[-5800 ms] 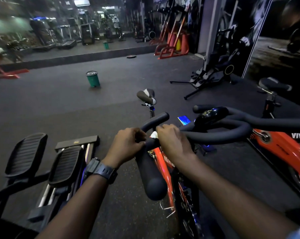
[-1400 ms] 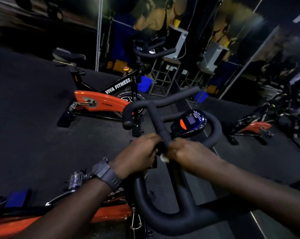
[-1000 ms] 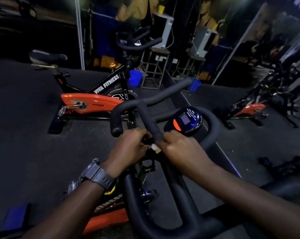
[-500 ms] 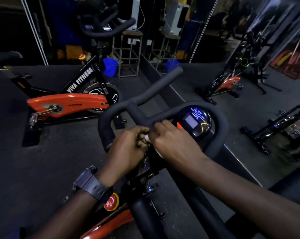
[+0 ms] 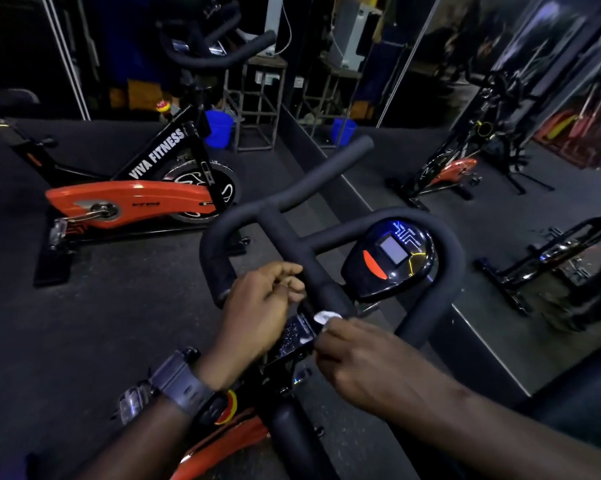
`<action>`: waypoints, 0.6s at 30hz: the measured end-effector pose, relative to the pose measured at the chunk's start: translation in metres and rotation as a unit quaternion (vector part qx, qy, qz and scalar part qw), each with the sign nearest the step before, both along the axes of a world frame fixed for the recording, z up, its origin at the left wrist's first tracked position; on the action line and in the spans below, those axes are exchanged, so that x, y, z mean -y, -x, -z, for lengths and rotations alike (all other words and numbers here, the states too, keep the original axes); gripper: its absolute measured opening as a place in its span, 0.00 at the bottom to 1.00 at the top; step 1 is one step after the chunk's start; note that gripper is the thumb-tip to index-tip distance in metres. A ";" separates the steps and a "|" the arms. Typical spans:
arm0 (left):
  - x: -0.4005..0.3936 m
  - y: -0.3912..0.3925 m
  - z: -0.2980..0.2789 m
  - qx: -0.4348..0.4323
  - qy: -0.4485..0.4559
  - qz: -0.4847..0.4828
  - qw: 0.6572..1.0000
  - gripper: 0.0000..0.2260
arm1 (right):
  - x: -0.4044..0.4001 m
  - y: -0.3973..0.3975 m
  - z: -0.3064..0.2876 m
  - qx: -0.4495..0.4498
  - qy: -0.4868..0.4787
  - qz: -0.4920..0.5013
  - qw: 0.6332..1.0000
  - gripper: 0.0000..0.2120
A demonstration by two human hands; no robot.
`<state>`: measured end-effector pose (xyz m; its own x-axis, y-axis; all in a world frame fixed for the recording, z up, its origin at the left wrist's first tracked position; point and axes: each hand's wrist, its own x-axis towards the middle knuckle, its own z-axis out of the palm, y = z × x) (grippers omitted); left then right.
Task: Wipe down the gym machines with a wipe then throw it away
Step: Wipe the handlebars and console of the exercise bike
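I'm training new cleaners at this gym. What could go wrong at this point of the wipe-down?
The wipe is a small wad pinched in the right hand, so parts of the handlebar may get missed. The console sits close beside it; moisture could reach its screen. The left hand is curled near the bar, possibly re-soiling it.

"VIVA FITNESS" runs in white along the neighbouring bike's black frame (image 5: 160, 154).

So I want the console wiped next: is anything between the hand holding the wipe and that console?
Only the padded centre bar. The right hand pinches the wipe at the bar's base, and the console sits just beyond, its face uncovered. The left hand is on the bar's other side.
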<state>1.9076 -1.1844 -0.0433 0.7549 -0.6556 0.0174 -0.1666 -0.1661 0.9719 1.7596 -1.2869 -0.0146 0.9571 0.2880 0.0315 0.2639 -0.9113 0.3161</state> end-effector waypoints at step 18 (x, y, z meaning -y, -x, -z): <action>-0.026 0.003 0.016 -0.101 0.022 0.016 0.994 0.23 | -0.041 -0.042 0.003 0.031 -0.147 0.250 0.956 0.10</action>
